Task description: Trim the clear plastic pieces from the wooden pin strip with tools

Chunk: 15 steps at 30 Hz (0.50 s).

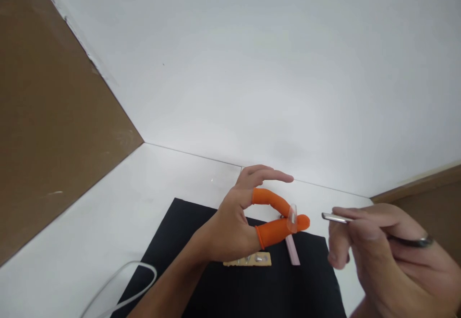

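Nothing legible anywhere.
No lettering, number, brand or sign can be read at either grip, or on anything beside, below or behind it.

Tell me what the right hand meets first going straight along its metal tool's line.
Likely the orange-covered thumb tip of the left hand, or the clear piece pinched there. The metal tool points that way; depth is unclear.
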Tool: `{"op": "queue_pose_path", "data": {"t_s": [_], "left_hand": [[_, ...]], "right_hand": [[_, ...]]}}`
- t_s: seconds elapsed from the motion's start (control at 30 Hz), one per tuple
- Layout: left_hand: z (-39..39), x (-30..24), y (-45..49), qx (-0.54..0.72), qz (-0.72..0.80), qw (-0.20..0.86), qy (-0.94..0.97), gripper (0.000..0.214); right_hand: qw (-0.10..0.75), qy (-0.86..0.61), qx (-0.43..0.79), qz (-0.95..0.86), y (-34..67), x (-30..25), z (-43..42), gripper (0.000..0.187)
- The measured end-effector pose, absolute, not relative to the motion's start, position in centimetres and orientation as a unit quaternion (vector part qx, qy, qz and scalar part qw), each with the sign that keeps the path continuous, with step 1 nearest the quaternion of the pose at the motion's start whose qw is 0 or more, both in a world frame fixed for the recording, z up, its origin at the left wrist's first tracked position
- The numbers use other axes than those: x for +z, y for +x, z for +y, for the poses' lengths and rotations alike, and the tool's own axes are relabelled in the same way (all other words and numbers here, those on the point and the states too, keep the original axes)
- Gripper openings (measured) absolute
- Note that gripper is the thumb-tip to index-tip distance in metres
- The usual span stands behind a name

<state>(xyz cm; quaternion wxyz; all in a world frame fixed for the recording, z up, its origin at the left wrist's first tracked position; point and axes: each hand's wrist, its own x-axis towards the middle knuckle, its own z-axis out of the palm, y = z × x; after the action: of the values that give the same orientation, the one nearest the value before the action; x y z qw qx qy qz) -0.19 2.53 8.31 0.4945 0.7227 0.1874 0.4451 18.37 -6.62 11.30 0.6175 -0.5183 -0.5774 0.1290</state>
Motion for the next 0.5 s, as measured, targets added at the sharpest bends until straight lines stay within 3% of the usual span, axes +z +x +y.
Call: {"op": "queue_pose_path", "data": {"t_s": [0.17, 0.37, 0.43, 0.5], "left_hand": [[2.7, 8.5, 0.0, 0.447, 0.190, 0.492, 0.722, 0.011], [2.5, 8.6, 0.0, 0.448, 0.187, 0.496, 0.720, 0.010], [2.4, 8.6, 0.0, 0.448, 0.187, 0.496, 0.720, 0.010], [2.5, 8.6, 0.0, 0.448, 0.188, 0.497, 0.719, 0.010]], "right_hand": [[0.486, -0.479, 0.210, -0.700, 19.3, 12.1, -7.6, 0.014], [0.650, -0.523, 0.104, -0.542, 17.9, 11.3, -6.8, 0.013], [0.629, -0.522, 0.126, -0.562, 18.0, 11.2, -6.7, 0.014], [0.557, -0.505, 0.191, -0.631, 18.4, 11.4, -6.8, 0.015]]}}
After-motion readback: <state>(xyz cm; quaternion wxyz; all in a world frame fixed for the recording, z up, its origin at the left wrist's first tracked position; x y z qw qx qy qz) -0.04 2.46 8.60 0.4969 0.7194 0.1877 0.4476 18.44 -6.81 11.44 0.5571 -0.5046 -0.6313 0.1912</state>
